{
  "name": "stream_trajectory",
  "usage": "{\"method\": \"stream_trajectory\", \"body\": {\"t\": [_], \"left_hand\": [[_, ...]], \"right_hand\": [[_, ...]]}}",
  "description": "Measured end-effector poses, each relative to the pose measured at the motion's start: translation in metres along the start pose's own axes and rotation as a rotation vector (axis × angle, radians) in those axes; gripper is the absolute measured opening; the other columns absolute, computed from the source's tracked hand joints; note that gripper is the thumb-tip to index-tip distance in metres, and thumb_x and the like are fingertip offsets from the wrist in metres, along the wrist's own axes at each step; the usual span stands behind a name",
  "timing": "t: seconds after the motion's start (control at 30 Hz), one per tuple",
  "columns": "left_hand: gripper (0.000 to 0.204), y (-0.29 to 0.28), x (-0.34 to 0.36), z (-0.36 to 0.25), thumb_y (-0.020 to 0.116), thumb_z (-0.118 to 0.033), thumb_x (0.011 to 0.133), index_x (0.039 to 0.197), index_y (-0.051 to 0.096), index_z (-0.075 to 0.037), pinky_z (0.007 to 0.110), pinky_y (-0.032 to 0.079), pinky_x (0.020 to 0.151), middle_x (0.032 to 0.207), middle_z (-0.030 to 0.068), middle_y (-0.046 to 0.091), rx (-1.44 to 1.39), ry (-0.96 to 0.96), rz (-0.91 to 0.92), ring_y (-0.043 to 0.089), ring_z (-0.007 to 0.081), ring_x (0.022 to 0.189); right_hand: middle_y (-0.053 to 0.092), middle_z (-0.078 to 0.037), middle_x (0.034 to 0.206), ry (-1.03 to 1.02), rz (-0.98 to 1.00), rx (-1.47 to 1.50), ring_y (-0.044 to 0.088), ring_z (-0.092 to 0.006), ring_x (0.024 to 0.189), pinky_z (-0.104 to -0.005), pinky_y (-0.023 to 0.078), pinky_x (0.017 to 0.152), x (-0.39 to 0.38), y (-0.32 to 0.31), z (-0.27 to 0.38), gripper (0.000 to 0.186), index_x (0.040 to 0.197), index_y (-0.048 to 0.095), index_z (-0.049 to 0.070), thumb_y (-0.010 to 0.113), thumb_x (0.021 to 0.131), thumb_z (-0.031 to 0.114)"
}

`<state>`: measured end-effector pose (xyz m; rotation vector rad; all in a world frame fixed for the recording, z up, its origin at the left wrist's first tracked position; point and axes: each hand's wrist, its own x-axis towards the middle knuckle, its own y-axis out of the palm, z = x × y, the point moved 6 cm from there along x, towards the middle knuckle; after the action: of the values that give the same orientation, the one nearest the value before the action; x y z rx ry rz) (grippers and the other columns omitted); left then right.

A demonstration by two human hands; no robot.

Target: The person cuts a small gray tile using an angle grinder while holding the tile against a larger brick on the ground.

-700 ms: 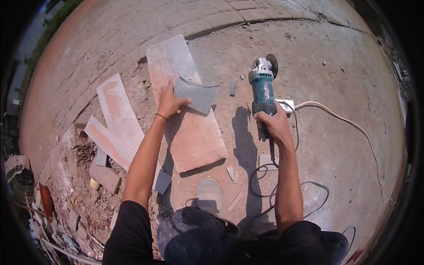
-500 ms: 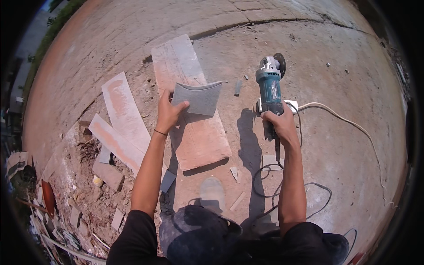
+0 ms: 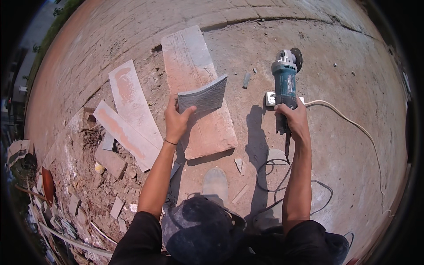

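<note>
Between thumb and fingers, my left hand (image 3: 177,118) grips a grey tile piece (image 3: 204,96) by its left edge. The piece is tilted, its rough face toward me and its upper edge curved. Beneath it on the ground lies a long stone slab (image 3: 212,132), reddish and grey, with scored lines. On the right, my right hand (image 3: 293,118) is wrapped around the rear body of a teal angle grinder (image 3: 285,81). Its dark disc (image 3: 297,60) points away from me, and whether it spins I cannot tell.
A white power socket block (image 3: 270,98) sits behind the grinder, with a pale cord (image 3: 349,115) running right. A dark cable (image 3: 260,181) loops near my right forearm. Left of the slab lie long tile strips (image 3: 132,97) and rubble (image 3: 110,163). Small offcuts (image 3: 246,80) are scattered about.
My left hand has tilted the tile piece, raising its right end and showing its rough face. The grinder in my right hand sits slightly farther up and right in view.
</note>
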<state>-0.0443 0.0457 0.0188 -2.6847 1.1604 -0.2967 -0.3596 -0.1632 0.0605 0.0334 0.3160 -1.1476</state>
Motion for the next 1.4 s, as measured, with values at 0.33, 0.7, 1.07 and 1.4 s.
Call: {"method": "stream_trajectory", "body": {"t": [0.33,0.7,1.07,1.4], "left_hand": [[0.04,0.003,-0.003,-0.008,0.074,-0.006,0.087,0.122,0.056,0.004,0.029,0.055,0.082,0.106,0.0121,0.071,-0.059,-0.005,0.009,0.067,0.0148,0.094],[0.039,0.002,0.02,-0.005,0.075,-0.01,0.091,0.121,0.055,0.005,0.025,0.054,0.082,0.104,0.0091,0.071,-0.055,-0.103,0.077,0.066,0.011,0.092],[0.025,0.023,0.048,-0.063,0.072,-0.006,0.088,0.113,0.066,-0.001,0.028,0.053,0.074,0.094,0.0124,0.073,0.353,0.234,0.054,0.07,0.0142,0.083],[0.023,0.093,-0.015,-0.052,0.066,0.002,0.081,0.104,0.068,-0.004,0.041,0.058,0.083,0.112,0.012,0.071,0.644,0.695,0.139,0.069,0.0317,0.106]], "right_hand": [[0.061,-0.004,0.074,-0.024,-0.003,-0.006,0.056,-0.0112,0.058,-0.027,0.045,0.052,-0.002,-0.001,0.002,0.031,0.095,0.06,0.002,0.075,0.071,0.016],[0.061,-0.003,0.074,0.0,-0.007,-0.014,0.055,-0.0108,0.058,-0.0264,0.045,0.053,-0.005,-0.003,0.002,0.03,0.093,0.061,0.002,0.075,0.071,0.017],[0.063,-0.004,0.079,0.03,0.019,0.027,0.057,-0.011,0.061,-0.0273,0.048,0.056,-0.004,-0.012,-0.001,0.038,0.103,0.061,0.001,0.073,0.071,0.015],[0.063,-0.004,0.08,0.018,0.009,0.05,0.058,-0.0114,0.063,-0.0268,0.048,0.057,-0.003,-0.018,-0.003,0.039,0.102,0.061,0.0,0.075,0.07,0.016]]}}
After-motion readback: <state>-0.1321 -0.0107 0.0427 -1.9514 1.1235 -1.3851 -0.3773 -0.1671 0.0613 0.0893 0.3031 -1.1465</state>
